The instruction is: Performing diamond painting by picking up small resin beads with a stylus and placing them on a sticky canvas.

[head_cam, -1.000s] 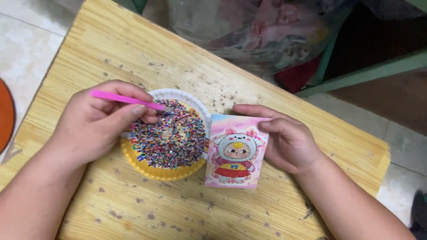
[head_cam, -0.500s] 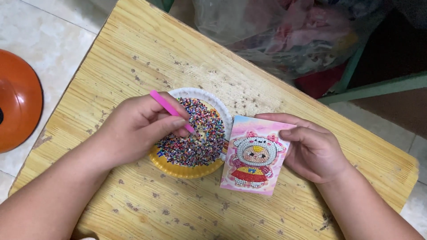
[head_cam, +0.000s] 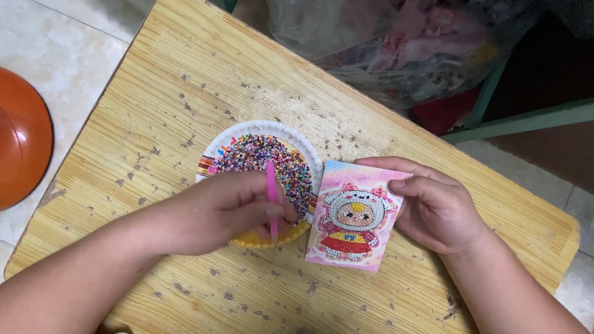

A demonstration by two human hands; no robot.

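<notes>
**Pen held over the bead plate, card steadied beside it**

A pink pen (head_cam: pixel 271 201) is pinched in the closed fingers of the left hand (head_cam: pixel 232 210), its length running up over the heap of mixed beads (head_cam: pixel 266 164). The beads fill a paper plate (head_cam: pixel 247 130) near the middle of a worn wooden table (head_cam: pixel 185 74). Just right of the plate, touching its rim, a card (head_cam: pixel 354 216) bearing a beaded cartoon figure lies flat. It is gripped at its right edge by the right hand (head_cam: pixel 436 210), thumb on top and fingers curled.

For a clean pick, the pen is best kept steep and pressed lightly on a single bead, and the card held flat and unmoved. An orange bowl (head_cam: pixel 21 136) rests on the floor at left; a plastic bag (head_cam: pixel 396 43) lies beyond the table.
</notes>
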